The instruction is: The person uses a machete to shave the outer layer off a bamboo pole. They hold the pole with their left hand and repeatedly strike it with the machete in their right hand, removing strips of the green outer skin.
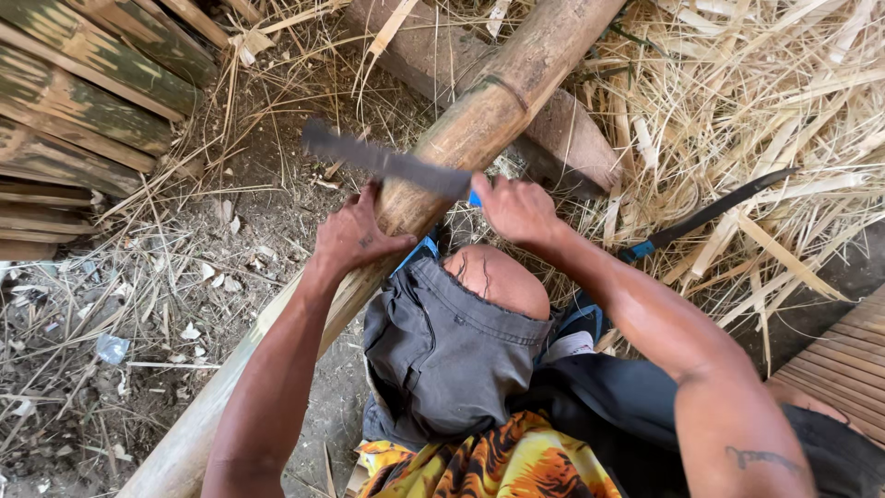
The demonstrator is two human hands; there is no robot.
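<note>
Two hands work a blade on a bamboo pole.

At the bottom centre sits a bent knee (498,281) in grey shorts (442,350), with orange patterned cloth (498,466) below it. Just above the knee, the left hand (355,235) lies curled over the pole (461,138), fingers closed around its side. The right hand (518,208) is shut tight on the blue handle of the blade (387,162), which lies across the pole at mid-frame, pointing toward the upper left. The pole runs from the lower left to the top centre. A second knife (705,214) rests on the shavings (737,101) at right. Split bamboo slats (74,101) are stacked in the upper left.
</note>
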